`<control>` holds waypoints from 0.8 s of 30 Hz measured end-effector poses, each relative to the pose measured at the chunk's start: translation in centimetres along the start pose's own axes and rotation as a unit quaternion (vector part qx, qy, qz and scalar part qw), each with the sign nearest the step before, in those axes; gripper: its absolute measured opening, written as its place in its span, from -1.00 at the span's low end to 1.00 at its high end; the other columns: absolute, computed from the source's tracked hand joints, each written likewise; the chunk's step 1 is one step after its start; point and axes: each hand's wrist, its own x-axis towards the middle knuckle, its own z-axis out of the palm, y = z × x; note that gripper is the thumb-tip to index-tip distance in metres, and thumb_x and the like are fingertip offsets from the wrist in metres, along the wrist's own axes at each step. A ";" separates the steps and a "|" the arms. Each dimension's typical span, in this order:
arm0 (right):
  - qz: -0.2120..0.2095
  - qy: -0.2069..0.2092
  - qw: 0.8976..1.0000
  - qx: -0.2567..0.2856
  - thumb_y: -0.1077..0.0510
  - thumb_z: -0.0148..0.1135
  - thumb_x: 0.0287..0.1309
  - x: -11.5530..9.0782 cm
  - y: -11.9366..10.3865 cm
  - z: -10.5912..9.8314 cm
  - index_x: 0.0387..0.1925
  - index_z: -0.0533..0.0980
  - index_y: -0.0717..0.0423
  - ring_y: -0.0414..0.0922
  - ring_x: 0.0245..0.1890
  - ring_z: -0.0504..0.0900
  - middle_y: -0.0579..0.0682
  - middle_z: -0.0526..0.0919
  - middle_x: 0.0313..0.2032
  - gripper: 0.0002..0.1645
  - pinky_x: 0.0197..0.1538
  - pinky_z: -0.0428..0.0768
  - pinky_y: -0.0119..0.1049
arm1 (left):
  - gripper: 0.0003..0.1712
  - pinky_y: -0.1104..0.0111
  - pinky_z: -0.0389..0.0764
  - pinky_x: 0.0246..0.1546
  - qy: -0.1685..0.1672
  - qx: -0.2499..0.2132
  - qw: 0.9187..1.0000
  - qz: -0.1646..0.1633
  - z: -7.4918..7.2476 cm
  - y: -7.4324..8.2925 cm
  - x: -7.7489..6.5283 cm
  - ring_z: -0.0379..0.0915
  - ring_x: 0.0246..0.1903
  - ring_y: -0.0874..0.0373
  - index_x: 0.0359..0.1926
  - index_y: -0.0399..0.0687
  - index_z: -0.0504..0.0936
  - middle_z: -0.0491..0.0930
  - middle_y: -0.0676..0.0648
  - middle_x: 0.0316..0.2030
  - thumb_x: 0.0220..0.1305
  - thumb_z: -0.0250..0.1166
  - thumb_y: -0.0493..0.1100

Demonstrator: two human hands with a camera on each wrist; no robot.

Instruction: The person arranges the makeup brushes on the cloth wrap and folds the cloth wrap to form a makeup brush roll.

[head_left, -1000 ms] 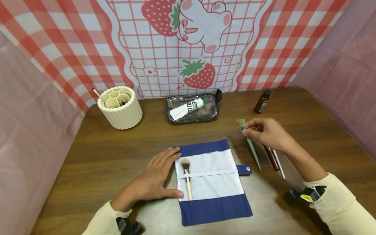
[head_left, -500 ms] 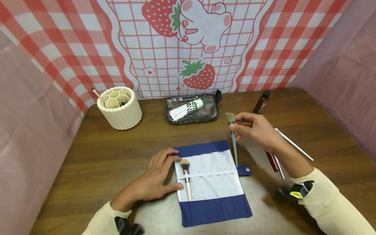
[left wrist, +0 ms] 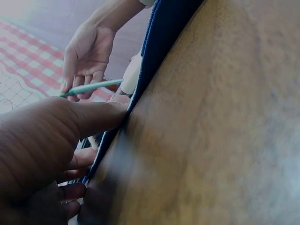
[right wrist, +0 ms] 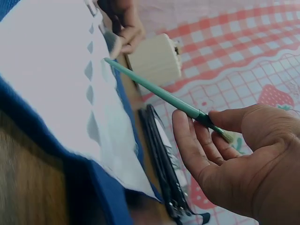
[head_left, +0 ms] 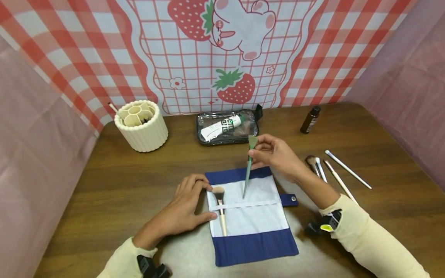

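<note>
While your right hand point(head_left: 279, 157) pinches the green brush point(head_left: 248, 170) between thumb and fingers, above the blue-and-white cloth case point(head_left: 253, 220) near its far edge, your left hand point(head_left: 181, 206), thumb and fingers spread apart, touches the case's left edge.

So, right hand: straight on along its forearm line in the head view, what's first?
Past the slim green brush in its grip, the right hand would likely meet the clear rectangular pouch with black trim. Height is unclear; it may pass above.
</note>
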 end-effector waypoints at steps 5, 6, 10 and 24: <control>0.002 -0.012 1.000 0.010 0.26 0.21 0.15 0.9 0.8 1.2 0.04 0.21 0.28 0.17 -0.29 0.58 0.36 0.43 -0.17 -0.51 -0.21 0.56 0.04 | -0.27 0.12 0.09 0.10 -0.003 -0.001 1.000 -0.008 -0.1 -0.1 0.0 0.01 0.14 0.13 0.03 0.05 0.37 0.18 0.06 0.11 -0.08 0.35 0.32; 0.005 -0.014 1.000 0.008 0.26 0.21 0.14 1.0 0.9 1.4 0.04 0.21 0.28 0.18 -0.29 0.58 0.34 0.43 -0.19 -0.50 -0.22 0.56 0.05 | -0.27 0.12 0.10 0.09 -0.004 0.000 1.000 -0.009 -0.1 -0.1 -0.1 0.01 0.14 0.14 0.03 0.06 0.37 0.17 0.07 0.11 -0.08 0.34 0.32; 0.029 -0.025 0.999 0.002 0.25 0.21 0.14 1.2 1.4 2.0 0.09 0.19 0.26 0.22 -0.29 0.59 0.34 0.43 -0.18 -0.45 -0.23 0.57 0.04 | -0.27 0.13 0.11 0.08 -0.005 0.003 1.000 -0.011 -0.1 -0.1 -0.1 0.01 0.13 0.14 0.03 0.07 0.36 0.17 0.07 0.12 -0.08 0.34 0.33; 0.052 -0.020 0.998 0.011 0.30 0.20 0.14 1.3 1.6 2.6 0.14 0.18 0.19 0.21 -0.35 0.59 0.38 0.44 -0.19 -0.43 -0.25 0.57 0.04 | -0.29 0.15 0.11 0.06 -0.004 0.004 1.000 -0.007 0.0 -0.1 -0.1 0.02 0.12 0.13 0.03 0.06 0.35 0.17 0.06 0.12 -0.05 0.34 0.31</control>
